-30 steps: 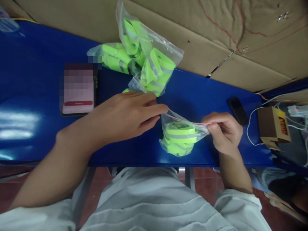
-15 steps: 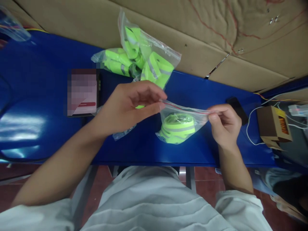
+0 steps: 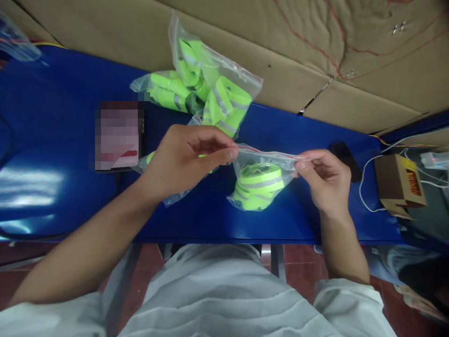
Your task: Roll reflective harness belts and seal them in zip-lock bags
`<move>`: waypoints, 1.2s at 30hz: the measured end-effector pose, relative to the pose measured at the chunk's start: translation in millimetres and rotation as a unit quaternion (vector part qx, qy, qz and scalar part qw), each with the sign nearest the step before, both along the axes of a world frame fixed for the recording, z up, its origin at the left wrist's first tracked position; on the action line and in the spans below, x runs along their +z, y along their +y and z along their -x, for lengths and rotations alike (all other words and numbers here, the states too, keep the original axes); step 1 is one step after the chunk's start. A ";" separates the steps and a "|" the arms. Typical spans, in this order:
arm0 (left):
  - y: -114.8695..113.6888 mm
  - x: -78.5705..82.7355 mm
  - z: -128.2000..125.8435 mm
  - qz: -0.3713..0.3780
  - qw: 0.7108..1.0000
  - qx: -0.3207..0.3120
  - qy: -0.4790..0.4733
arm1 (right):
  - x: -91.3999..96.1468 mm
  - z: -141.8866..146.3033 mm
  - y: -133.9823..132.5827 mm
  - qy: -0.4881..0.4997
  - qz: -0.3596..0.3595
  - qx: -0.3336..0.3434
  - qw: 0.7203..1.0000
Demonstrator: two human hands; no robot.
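Observation:
A clear zip-lock bag (image 3: 289, 174) with a red line along its top edge hangs between my hands, over the front of the blue table. Inside it lies a rolled neon-yellow reflective strap (image 3: 261, 185) with silver stripes. My left hand (image 3: 196, 161) pinches the bag's left top corner between thumb and fingers. At the right top corner, my right hand (image 3: 324, 175) grips the same edge. Behind my left hand, more clear bags of neon-yellow straps (image 3: 228, 100) are piled against the cardboard; my hand and wrist partly hide another bag below them.
A device with a blurred, lit screen (image 3: 119, 135) sits left of the pile on the blue table (image 3: 224, 224). Toward the right lie a dark phone-like object (image 3: 345, 161), a white cable and an opened small cardboard box (image 3: 398, 180). A cardboard wall (image 3: 280, 89) borders the back.
The fingers of my right hand have moved slightly left along the bag's top edge. That edge now looks flatter, and my left hand has shifted a little down and left.

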State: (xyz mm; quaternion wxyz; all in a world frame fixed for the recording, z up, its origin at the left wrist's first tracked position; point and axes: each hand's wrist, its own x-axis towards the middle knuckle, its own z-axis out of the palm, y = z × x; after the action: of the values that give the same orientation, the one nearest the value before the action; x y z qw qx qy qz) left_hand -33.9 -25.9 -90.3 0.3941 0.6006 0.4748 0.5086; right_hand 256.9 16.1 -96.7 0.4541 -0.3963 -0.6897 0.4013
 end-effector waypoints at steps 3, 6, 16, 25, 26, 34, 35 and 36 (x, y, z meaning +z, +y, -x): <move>-1.5 0.1 -2.1 -0.053 0.998 0.012 0.045 | 0.9 0.6 -2.5 -0.007 -0.015 -0.011 1.000; -1.6 -0.4 -4.0 -0.075 0.996 0.011 0.050 | 2.1 0.6 -4.2 -0.020 -0.031 -0.014 0.999; -0.4 -6.7 -4.3 -0.092 0.995 -0.008 0.027 | 4.1 -1.4 -7.7 -0.045 -0.073 -0.023 0.996; -1.7 -6.0 -8.1 -0.075 0.996 -0.042 -0.022 | 7.3 1.1 -3.1 -0.053 -0.149 0.018 0.987; -2.4 -6.0 -8.4 -0.075 0.996 -0.045 -0.025 | 7.7 1.2 -3.4 -0.050 -0.152 0.022 0.987; -7.5 -8.4 -12.8 -0.085 0.993 -0.074 -0.024 | 8.5 2.5 -6.6 -0.058 -0.165 0.044 0.984; -7.6 -9.3 -13.2 -0.084 0.993 -0.080 -0.025 | 9.0 2.9 -7.4 -0.054 -0.170 0.040 0.983; -7.5 -10.3 -13.6 -0.085 0.992 -0.086 -0.027 | 9.7 3.3 -8.1 -0.052 -0.172 0.040 0.983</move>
State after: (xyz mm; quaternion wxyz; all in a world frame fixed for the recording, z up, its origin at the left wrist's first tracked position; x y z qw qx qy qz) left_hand -20.3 -33.4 -100.6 0.3968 0.6566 0.3651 0.5274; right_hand 253.6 7.9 -87.0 0.4628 -0.3044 -0.7863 0.2737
